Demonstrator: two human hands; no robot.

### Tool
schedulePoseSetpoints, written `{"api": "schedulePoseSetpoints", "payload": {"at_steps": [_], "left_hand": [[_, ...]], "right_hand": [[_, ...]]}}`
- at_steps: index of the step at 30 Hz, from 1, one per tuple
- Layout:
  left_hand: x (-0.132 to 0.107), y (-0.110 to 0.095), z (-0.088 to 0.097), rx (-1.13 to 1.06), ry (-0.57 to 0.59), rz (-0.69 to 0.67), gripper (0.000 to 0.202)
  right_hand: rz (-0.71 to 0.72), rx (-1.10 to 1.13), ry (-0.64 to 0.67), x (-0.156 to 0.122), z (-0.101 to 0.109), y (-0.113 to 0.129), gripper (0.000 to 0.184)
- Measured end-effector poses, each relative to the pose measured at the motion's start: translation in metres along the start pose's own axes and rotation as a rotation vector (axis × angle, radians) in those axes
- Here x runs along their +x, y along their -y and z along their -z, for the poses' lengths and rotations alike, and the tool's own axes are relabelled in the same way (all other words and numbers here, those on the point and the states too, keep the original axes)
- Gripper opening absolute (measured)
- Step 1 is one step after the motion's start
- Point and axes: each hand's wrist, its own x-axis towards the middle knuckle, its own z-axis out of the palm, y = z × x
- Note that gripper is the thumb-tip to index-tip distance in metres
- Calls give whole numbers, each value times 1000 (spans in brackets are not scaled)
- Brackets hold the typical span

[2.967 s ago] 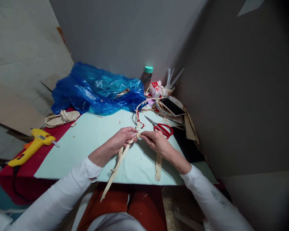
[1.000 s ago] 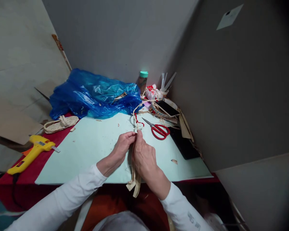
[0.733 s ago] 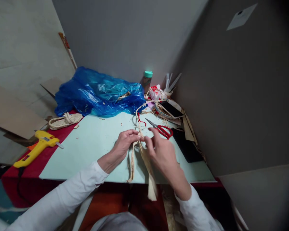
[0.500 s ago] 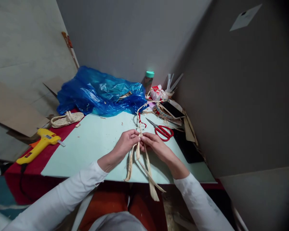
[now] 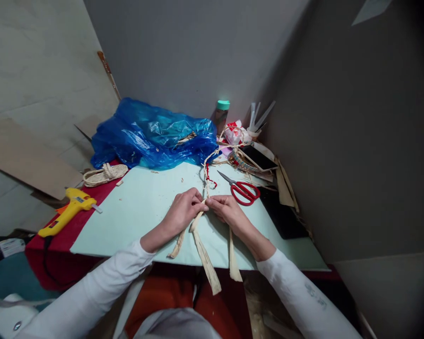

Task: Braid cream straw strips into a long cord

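My left hand and my right hand meet over a pale green sheet, both pinched on a braid of dried straw strips. The braided part runs away from me toward the back clutter, with a red thread on it. Three loose strip ends fan out below my hands and hang over the sheet's near edge. Both sleeves are white.
Red-handled scissors lie just right of my hands. A yellow glue gun rests on the red cloth at left, near a straw coil. A blue plastic bag, a green-capped bottle and craft clutter fill the back. A wall stands close on the right.
My right hand reached across the strips, lifted one over, then came back to the pinch point. The loose ends now spread into three separate tails instead of one bundle.
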Motion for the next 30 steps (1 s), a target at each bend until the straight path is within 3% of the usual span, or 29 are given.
{"api": "schedulePoseSetpoints", "payload": {"at_steps": [5,8,13,18,22,24,27,29,30], "left_hand": [[10,10,8,-144,121,56,20],[12,7,11,-100,118,47,21],[-1,-16,5,240,13,-8,20],[-18,-25,-24,654,-162,-171,17],[-28,-27,-40,801,-153,-302,22],[-30,-31,-35,749,-105,-341,22],[-23,-34,-13,454,-71,-283,25],[-11,-31,3,263,-202,-135,26],[-5,-28,9,169,-208,-100,19]], "right_hand": [[20,-75,-7,-1,2,6,37],[58,-150,-36,0,1,7,37],[115,-126,-63,1,-2,1,31],[51,266,52,-1,-4,-1,24],[-20,411,39,-3,-3,1,28],[-24,396,10,-4,-2,1,28],[8,349,17,-5,0,0,28],[31,334,46,-5,0,0,32],[38,334,61,-5,0,0,33]]}}
